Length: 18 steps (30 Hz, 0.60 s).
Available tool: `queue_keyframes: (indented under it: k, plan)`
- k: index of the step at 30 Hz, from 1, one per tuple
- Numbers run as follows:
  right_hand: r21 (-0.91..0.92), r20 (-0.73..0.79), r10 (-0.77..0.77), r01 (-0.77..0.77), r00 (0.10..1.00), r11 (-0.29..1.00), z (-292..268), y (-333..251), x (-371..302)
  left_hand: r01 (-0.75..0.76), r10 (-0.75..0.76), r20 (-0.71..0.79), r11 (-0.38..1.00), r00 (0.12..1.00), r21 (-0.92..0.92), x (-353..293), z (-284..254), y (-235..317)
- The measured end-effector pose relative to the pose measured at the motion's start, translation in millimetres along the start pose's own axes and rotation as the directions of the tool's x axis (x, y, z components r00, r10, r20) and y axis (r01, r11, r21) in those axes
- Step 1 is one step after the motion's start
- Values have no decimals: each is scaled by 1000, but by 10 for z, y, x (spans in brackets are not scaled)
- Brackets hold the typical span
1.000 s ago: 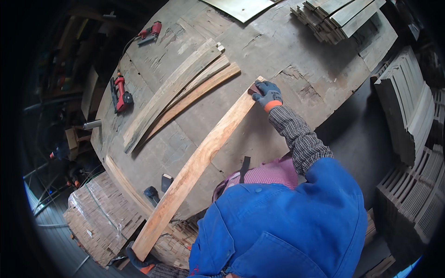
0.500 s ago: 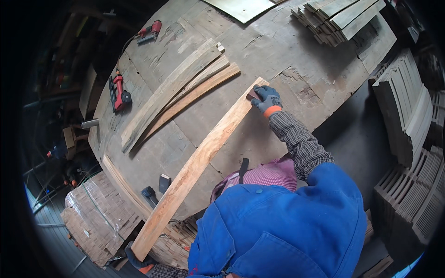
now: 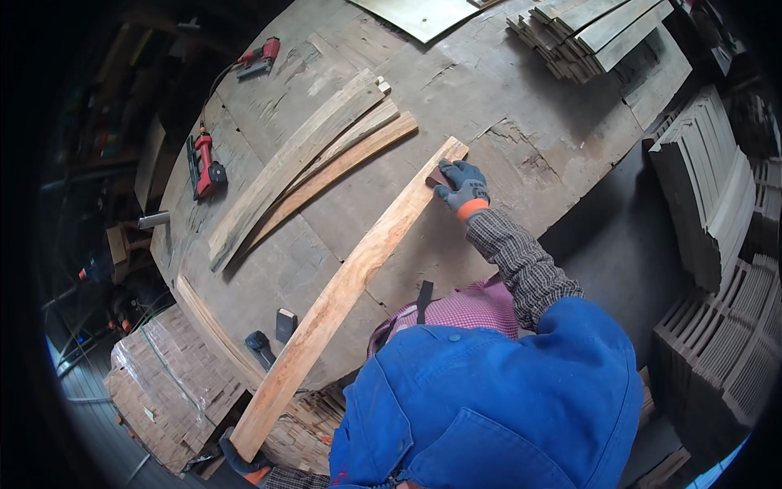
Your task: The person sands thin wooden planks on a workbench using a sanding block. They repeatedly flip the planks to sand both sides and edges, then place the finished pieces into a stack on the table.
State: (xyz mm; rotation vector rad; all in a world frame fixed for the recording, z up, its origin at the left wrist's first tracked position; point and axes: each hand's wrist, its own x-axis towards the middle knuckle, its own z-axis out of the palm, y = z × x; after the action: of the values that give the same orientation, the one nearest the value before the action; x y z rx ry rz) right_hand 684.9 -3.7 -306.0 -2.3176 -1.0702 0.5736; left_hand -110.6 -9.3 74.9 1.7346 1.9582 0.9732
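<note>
A long, slightly curved pale plank (image 3: 350, 281) lies slantwise across the worn wooden worktable (image 3: 505, 106), its near end sticking out past the table's edge. My right hand (image 3: 461, 187), in a grey-blue glove with an orange cuff, grips the plank's right edge close to its far end. A small dark-red piece shows under the fingertips. My left hand (image 3: 241, 466), also gloved, holds the plank's near end at the lower left and is mostly hidden beneath it.
Three curved staves (image 3: 301, 167) lie left of the plank. A red power tool (image 3: 205, 163) and another (image 3: 259, 55) sit at the table's left. Stacked staves (image 3: 590, 33) stand at the back, more stacks (image 3: 709, 204) on the right, a wrapped pallet (image 3: 167, 387) lower left.
My right hand has slid a little down the plank's edge toward me. The plank has barely shifted.
</note>
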Motion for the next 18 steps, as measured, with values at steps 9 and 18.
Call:
queue_keyframes:
  k: [9, 18]
  plan:
    - [-116, 33, 350, -344, 936, 932, -110, 397, 816, -148, 145, 82, 989, 986, 28, -19, -14, -61]
    - [18, 40, -43, 43, 998, 999, 18, -74, 63, -192, 181, 87, 970, 980, 149, -30, 69, 88]
